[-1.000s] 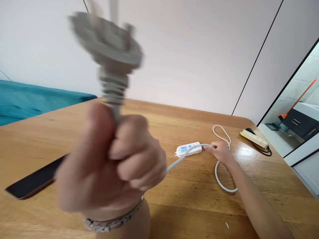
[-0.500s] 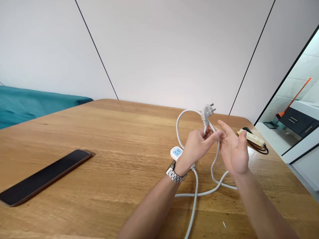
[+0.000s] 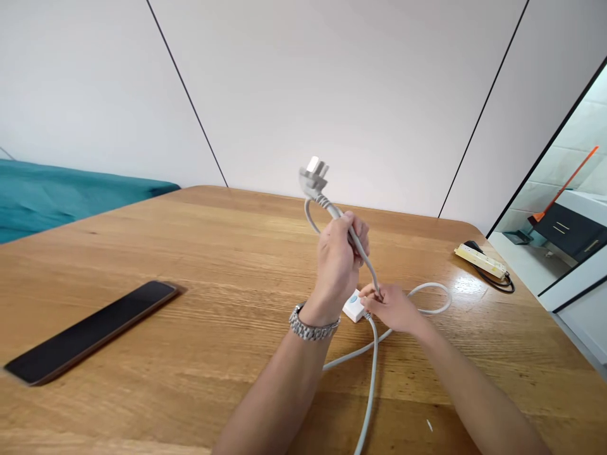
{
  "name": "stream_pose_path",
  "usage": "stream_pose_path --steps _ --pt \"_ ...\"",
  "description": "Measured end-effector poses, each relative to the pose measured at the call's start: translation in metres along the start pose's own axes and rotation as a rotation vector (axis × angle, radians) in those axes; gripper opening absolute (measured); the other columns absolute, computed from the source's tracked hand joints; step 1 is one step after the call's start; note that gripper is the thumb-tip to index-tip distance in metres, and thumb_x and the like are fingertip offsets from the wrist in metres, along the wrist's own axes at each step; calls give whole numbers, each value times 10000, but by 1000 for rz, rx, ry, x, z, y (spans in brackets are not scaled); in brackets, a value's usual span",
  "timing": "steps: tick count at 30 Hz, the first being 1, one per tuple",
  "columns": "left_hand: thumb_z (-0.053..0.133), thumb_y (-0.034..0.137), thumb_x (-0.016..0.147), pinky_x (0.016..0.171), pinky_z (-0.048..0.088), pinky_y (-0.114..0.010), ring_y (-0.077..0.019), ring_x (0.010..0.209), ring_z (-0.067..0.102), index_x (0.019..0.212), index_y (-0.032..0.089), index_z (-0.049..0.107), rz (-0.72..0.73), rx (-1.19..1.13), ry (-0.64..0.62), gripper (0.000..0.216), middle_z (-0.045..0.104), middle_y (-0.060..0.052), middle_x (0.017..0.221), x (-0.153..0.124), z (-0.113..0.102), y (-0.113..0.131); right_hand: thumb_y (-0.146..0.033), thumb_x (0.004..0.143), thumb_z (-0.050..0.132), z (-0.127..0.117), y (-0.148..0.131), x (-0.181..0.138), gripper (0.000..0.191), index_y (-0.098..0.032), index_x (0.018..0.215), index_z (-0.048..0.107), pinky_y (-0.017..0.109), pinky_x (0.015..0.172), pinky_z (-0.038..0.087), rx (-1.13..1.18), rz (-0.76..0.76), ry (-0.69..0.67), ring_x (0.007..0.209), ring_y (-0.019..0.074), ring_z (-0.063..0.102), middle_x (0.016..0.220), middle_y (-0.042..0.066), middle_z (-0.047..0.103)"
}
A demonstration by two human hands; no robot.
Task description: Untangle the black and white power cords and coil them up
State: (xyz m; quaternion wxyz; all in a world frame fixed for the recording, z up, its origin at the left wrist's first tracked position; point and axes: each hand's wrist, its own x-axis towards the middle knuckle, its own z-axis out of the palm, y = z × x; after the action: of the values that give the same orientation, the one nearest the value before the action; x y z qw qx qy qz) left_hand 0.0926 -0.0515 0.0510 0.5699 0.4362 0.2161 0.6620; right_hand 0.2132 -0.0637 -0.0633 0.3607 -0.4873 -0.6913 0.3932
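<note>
My left hand (image 3: pixel 339 260), with a metal watch on the wrist, is closed round a grey-white power cable just below its plug (image 3: pixel 313 174), which sticks up above the table. My right hand (image 3: pixel 391 307) is lower and to the right, its fingers pinching the same cable (image 3: pixel 370 373) beside the white power strip (image 3: pixel 353 307) that lies on the wooden table (image 3: pixel 227 265). The strip is partly hidden behind my hands. Loose cable loops to the right and trails toward the table's near edge.
A dark phone (image 3: pixel 90 332) lies flat at the left of the table. A second, yellowish power strip (image 3: pixel 481 261) with a black cord sits at the far right corner. A teal cushion (image 3: pixel 71 193) is behind the table's left side. White wall beyond.
My left hand, which was close to the camera with the plug, went out over the table and now holds the plug end raised. My right hand opened, then closed on the cable by the strip.
</note>
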Motion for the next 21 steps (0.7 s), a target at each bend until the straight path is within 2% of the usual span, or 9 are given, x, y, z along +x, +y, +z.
stream_pose_path --steps 3,7,11,13,15,16,18,19,21 --pt "592 354 858 422 307 -195 -71 458 310 576 197 356 -49 -114 37 399 337 50 540 4 -4 15 -293 837 506 -4 18 8 183 -202 702 591 241 521 338 -166 14 89 519 119 469 546 -47 522" --pt "551 328 903 419 330 -209 -89 432 301 571 209 298 4 -223 181 434 269 58 482 7 -11 36 -369 871 502 -23 34 11 311 -207 611 555 260 529 286 -453 -66 321 512 127 449 535 -20 543" --pt "358 279 988 461 391 -208 -79 385 303 564 200 252 93 -410 303 444 256 61 426 3 -15 60 -424 896 515 -39 50 14 336 -210 653 603 270 570 344 -574 -144 535 569 158 545 606 25 636" --pt "264 285 1014 389 318 -195 -66 342 261 564 196 218 114 -509 287 461 257 64 400 -2 -19 72 -410 911 501 -45 59 16 309 -211 724 647 282 657 416 -585 -240 593 677 182 615 695 49 685" --pt "165 320 1031 318 203 -195 -59 305 191 564 198 180 147 -585 235 484 231 66 376 -8 -26 83 -387 916 481 -50 69 17 278 -207 866 686 336 831 456 -551 -301 646 897 223 652 907 95 729" --pt "123 346 1036 303 170 -197 -57 296 165 565 199 167 173 -614 198 496 219 66 369 -11 -31 89 -393 896 505 -53 75 18 271 -200 939 690 380 918 442 -516 -283 688 1011 249 634 1031 119 721" --pt "80 398 1040 298 167 -195 -56 295 143 570 198 152 237 -653 120 515 216 67 363 -16 -43 98 -428 793 619 -59 86 17 329 -187 1007 682 462 1014 391 -378 -144 776 1150 303 572 1175 157 677" --pt "69 405 1041 301 174 -193 -54 298 140 575 197 147 259 -661 94 516 221 68 365 -17 -48 101 -446 722 682 -61 91 17 366 -186 980 686 483 1017 385 -273 -51 794 1155 324 563 1162 162 678" --pt "41 397 1039 298 167 -188 -51 298 123 581 198 131 254 -649 103 508 214 69 367 -17 -55 105 -490 616 753 -64 97 18 366 -201 829 683 473 944 434 -60 85 762 1032 324 606 973 134 713"
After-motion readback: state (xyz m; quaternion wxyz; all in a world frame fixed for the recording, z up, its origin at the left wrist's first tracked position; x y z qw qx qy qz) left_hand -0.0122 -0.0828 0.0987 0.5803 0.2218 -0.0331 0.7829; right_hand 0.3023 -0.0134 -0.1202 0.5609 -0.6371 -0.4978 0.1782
